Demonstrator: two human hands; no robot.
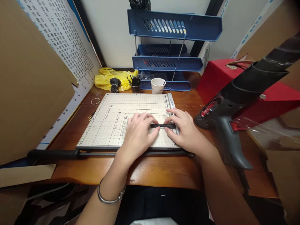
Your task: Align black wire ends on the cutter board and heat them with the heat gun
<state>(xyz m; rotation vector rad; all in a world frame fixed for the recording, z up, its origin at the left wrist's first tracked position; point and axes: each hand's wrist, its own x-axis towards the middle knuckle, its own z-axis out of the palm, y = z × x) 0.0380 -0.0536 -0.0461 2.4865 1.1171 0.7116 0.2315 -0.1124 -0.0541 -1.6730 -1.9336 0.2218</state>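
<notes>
A bundle of thin black strands [162, 126], perhaps wires or tubing, lies crosswise on the gridded board of a paper cutter [103, 131]. My left hand [140, 131] pinches its left end between thumb and index finger. Around its right part, close to the raised strip at the board's right edge, the thumb and fingers of my right hand [181, 129] are closed. The fingertips of the two hands almost meet over the bundle. Along the board's front edge lies the cutter's lowered arm, its black handle [55, 154] pointing left.
Behind the board stand a tied black bundle [114, 85], a small cup of black pieces [135, 84], a white paper cup [157, 86] and a blue tiered rack [167, 64]. A heat gun [231, 125] and red box [217, 75] are on the right. Cardboard [30, 78] flanks the left.
</notes>
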